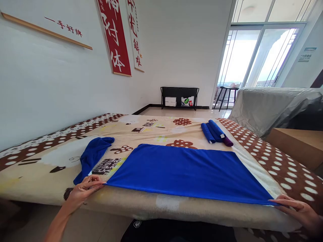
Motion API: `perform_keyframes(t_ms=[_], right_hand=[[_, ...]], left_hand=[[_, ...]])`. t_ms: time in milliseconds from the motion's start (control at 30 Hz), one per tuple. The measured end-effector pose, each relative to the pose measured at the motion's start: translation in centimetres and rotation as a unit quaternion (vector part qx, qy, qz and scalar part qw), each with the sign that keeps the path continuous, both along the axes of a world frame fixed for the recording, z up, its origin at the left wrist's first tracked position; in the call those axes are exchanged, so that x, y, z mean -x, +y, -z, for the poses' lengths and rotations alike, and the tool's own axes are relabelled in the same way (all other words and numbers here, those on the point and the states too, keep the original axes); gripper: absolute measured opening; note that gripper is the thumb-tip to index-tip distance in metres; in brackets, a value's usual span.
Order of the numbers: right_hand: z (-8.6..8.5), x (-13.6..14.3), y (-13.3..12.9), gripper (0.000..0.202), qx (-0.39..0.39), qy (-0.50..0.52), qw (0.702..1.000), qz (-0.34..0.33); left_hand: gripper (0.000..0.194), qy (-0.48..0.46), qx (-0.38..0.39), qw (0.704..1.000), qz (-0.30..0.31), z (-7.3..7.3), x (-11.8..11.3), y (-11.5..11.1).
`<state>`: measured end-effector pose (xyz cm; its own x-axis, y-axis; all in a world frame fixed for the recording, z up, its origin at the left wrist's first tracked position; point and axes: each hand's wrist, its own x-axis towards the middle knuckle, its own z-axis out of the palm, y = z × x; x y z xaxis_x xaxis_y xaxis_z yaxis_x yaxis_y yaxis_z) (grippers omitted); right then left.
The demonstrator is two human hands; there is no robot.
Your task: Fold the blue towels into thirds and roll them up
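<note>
Cloth (181,173): blue, spread out at the near edge of your patterned bed (156,137).
Grip: narrow; your left hand (84,190) pinches the near left corner, your right hand (294,205) the near right.
Lettering: white hanging (55,22), left, reads 一手好牌; red scroll (118,42) ends 附体.
Bedtop: crumpled garment (94,156) left, rolled cloths (214,131) far right, tags unreadable.
Room: black rack (179,91) far, glass doors (239,53) far right.

1 flat cloth (181,171) on blanket (148,137); bundle (95,152) L, rolls (215,130) rear R.
</note>
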<state>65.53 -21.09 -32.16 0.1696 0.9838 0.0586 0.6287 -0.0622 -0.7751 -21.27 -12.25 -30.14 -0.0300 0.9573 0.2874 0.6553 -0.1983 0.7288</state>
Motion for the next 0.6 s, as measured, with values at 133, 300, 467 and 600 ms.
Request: perform_keyframes(t_ms=[133,300,467,600], right_hand=[[0.8,-0.4,0.2,0.014,0.019,0.033,0.999,-0.026],[1.4,-0.7,0.1,0.016,0.018,0.014,0.999,-0.032],[2.1,-1.3,-0.2,0.018,0.015,0.015,1.000,-0.012],[3.0,-1.8,-0.3,0.020,0.003,0.001,1.000,-0.006]], left_hand=[[0.025,0.035,-0.019,0.999,-0.016,0.2,0.2,-0.2],[0.025,0.052,-0.014,0.999,-0.006,0.2,0.1,-0.6],[0.026,0.063,-0.033,0.997,-0.023,0.4,-0.2,-1.2],[0.021,0.056,-0.032,0.998,-0.017,0.3,-0.3,-1.9]])
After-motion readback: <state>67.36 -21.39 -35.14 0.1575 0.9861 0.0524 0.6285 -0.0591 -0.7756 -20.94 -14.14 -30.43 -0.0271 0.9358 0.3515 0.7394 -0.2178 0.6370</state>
